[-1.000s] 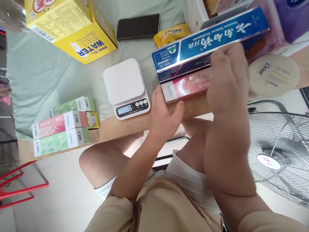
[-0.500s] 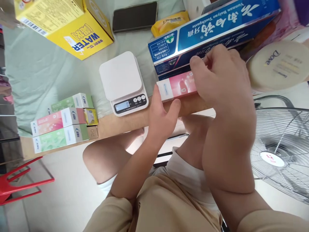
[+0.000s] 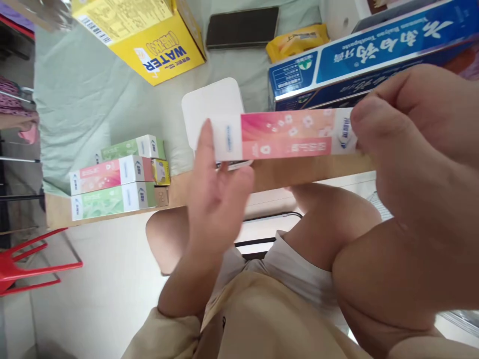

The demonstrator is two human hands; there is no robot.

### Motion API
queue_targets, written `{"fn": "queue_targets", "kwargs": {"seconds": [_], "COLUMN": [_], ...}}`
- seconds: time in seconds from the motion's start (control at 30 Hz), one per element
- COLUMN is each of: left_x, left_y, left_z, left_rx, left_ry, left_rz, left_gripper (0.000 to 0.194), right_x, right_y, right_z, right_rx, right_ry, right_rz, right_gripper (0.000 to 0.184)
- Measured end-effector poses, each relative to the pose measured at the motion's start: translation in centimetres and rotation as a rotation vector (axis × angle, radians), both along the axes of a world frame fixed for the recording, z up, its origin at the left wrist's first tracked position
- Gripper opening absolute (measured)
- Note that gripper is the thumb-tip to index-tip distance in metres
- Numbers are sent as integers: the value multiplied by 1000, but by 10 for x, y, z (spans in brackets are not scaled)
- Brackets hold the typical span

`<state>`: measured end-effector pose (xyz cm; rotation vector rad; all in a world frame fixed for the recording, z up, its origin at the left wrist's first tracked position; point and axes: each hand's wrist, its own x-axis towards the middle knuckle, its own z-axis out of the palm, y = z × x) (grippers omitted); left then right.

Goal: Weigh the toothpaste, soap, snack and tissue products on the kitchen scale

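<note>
A slim pink-and-white toothpaste box (image 3: 288,134) is held level above the table's front edge, partly covering the white digital scale (image 3: 209,102). My right hand (image 3: 422,134) pinches its right end between the thumb and fingers. At the white left end is my left hand (image 3: 217,199), its index finger stretched up against the box and its thumb spread apart below; it looks blurred and not wrapped round the box. The scale's display is mostly hidden behind the box and the left hand. Just behind the right hand lie stacked blue toothpaste boxes (image 3: 359,55).
Green and pink toothpaste boxes (image 3: 112,187) lie at the table's left edge beside a small yellow box (image 3: 160,172). Farther back are a yellow WATER carton (image 3: 164,55), a black phone (image 3: 242,27) and a yellow packet (image 3: 297,42). A red stool (image 3: 37,269) stands lower left.
My right hand has taken hold of the pink toothpaste box and lifted it away from beside the blue boxes, leftward over the scale. My left hand has moved left along with it.
</note>
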<state>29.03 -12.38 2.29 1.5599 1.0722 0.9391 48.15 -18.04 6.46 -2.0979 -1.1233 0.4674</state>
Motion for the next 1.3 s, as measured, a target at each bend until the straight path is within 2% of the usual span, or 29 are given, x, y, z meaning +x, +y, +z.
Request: {"fn": "queue_targets", "kwargs": {"seconds": [0.1,0.2,0.3,0.4,0.53,0.63,0.7,0.73,0.8,0.9,1.07,1.17,1.3], "left_x": [-18,-28,-30,-29,-30,-36,-43,-47,-55,-66,-74,-77,-80], "left_y": [45,85,115,135,153,156,147,139,123,107,112,112,104], "left_z": [8,6,-6,-23,-50,-69,-78,-80,-82,-83,-89,-89,-81], "left_rx": [-93,-77,-82,-121,-89,141,389,490,583,618,730,675,537], "left_ry": [-167,-341,-412,-376,-281,-224,-218,-217,-176,-18,14,-5,12], "left_rz": [180,362,455,508,454,463,492,470,355,181,104,88,70], "left_gripper": [20,21,30,41,50,45,48,52,53,55,65,65,60], "right_x": [-27,-57,-81,-92,-95,-94,-93,-92,-92,-93,-92,-92,-93], "right_y": [10,28,44,53,59,63,67,69,71,71,65,64,67], "right_z": [-8,-25,-41,-49,-54,-67,-80,-87,-98,-107,-109,-110,-114], "right_rx": [153,294,333,307,328,422,587,684,837,883,767,721,689], "right_ry": [82,184,198,171,154,122,87,67,41,16,-63,-80,-55], "right_rz": [94,200,257,232,203,185,174,174,188,209,196,190,170], "right_gripper": [36,33,31,30,28,25,23,22,23,24,26,27,26]}}
